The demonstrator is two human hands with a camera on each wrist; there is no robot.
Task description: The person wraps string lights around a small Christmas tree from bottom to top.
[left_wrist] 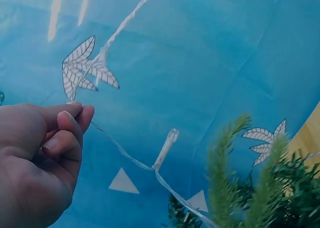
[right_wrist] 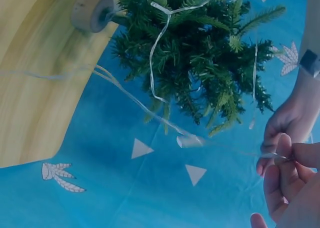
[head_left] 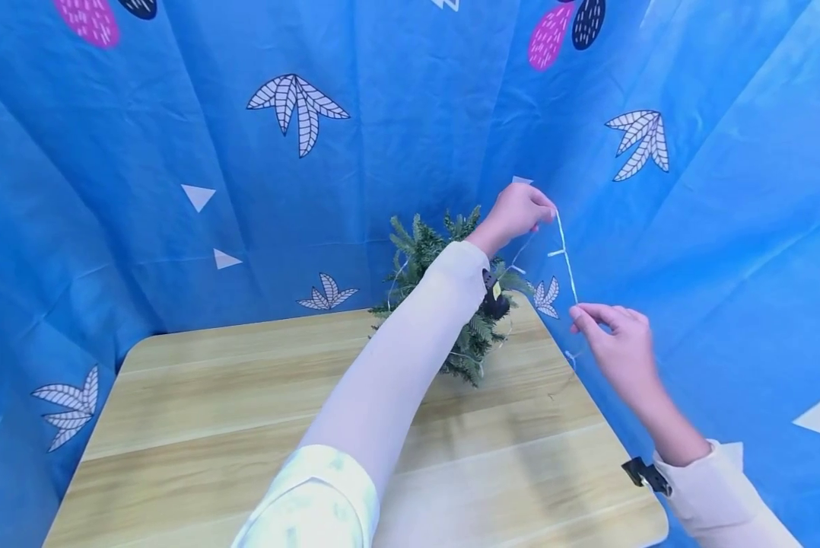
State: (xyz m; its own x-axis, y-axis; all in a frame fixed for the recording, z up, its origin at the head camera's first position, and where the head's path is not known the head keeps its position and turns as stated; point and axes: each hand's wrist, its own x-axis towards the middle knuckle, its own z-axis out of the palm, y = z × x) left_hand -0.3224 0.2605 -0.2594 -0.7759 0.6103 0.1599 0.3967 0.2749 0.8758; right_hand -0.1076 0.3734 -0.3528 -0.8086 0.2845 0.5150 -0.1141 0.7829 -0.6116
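A string of clear fairy lights [head_left: 567, 259] runs between the two hands in the head view. My left hand [head_left: 517, 211], reaching over past the small artificial Christmas tree [head_left: 475, 342], pinches the wire between thumb and fingers. Lower and to the right, my right hand [head_left: 618, 342] pinches the same wire with thumb and forefinger. In the left wrist view a bulb [left_wrist: 165, 149] hangs on the stretch leading from the left hand down to the branches. Other lengths of wire [right_wrist: 155, 53] lie over the tree in the right wrist view. The left forearm hides part of the tree.
The tree's round wooden base [right_wrist: 89, 13] stands on a light wooden table [head_left: 218, 403], near its far right corner. Blue patterned cloth [head_left: 396, 137] hangs behind and beside the table. A trailing wire [right_wrist: 40, 76] crosses the tabletop near its right edge.
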